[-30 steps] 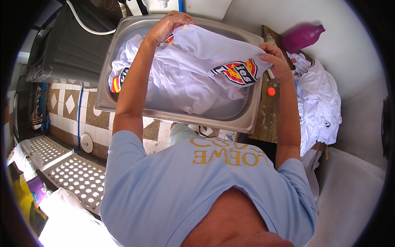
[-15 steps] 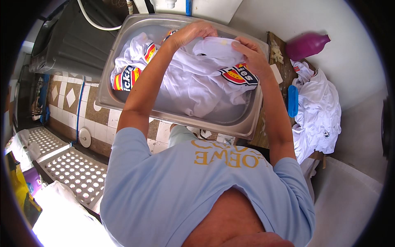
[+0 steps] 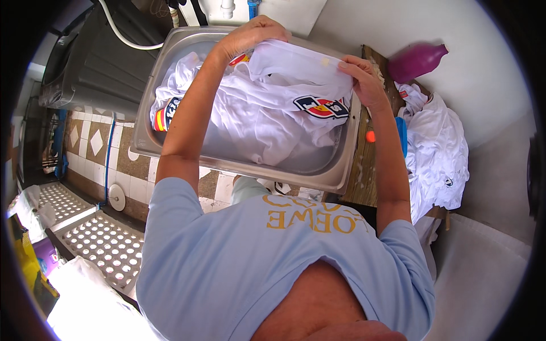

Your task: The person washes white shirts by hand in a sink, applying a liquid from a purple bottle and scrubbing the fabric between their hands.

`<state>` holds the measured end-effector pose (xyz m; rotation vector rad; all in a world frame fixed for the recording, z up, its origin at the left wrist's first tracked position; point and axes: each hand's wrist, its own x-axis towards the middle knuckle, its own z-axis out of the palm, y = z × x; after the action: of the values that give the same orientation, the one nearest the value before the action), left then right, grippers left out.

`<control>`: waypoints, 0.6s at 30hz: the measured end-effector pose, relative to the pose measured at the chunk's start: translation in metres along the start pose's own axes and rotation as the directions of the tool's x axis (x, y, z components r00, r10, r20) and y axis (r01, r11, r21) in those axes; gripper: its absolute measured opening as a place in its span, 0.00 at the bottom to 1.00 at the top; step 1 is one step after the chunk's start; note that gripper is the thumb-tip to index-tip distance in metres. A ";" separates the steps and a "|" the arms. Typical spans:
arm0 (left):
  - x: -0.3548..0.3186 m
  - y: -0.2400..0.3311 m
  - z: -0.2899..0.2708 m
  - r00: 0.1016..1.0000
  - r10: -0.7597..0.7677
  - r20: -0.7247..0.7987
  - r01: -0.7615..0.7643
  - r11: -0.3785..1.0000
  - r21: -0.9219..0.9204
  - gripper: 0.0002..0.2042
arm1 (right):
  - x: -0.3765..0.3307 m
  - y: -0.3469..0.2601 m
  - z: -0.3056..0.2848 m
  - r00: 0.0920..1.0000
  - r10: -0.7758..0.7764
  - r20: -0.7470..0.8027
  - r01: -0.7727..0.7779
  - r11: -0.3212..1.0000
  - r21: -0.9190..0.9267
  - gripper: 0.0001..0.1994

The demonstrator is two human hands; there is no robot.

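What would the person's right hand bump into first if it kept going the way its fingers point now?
The right hand grips the white garment with fingers aimed left, toward the left hand. Going on, it would probably meet more of that bunched white cloth first, then the left hand, though depth is hard to judge here.

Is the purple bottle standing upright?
No, the purple bottle lies on its side at the far end of the wooden board, beside the pile of white clothes.
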<state>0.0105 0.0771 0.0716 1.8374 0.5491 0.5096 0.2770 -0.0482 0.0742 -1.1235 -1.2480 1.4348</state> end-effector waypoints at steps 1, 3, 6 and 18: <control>0.000 -0.001 0.005 0.999 -0.036 0.015 0.035 0.996 0.083 0.13 | 0.002 0.009 -0.002 1.000 0.005 -0.003 -0.005 0.999 -0.032 0.07; -0.005 -0.004 0.019 0.996 -0.084 0.032 0.082 0.995 0.065 0.11 | 0.004 0.026 0.000 1.000 0.019 -0.014 -0.021 0.995 -0.093 0.07; -0.014 -0.023 0.028 0.996 -0.083 0.014 0.083 0.996 -0.041 0.09 | 0.003 0.046 0.010 0.999 -0.001 -0.032 0.005 0.995 0.102 0.07; -0.036 -0.046 0.082 0.954 -0.253 -0.161 0.155 0.874 -0.460 0.11 | 0.006 0.084 0.031 0.987 -0.005 -0.159 0.036 0.981 0.191 0.06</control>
<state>0.0245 0.0077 -0.0003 1.2775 0.7033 0.6366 0.2404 -0.0550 -0.0071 -1.0658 -0.9846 1.3904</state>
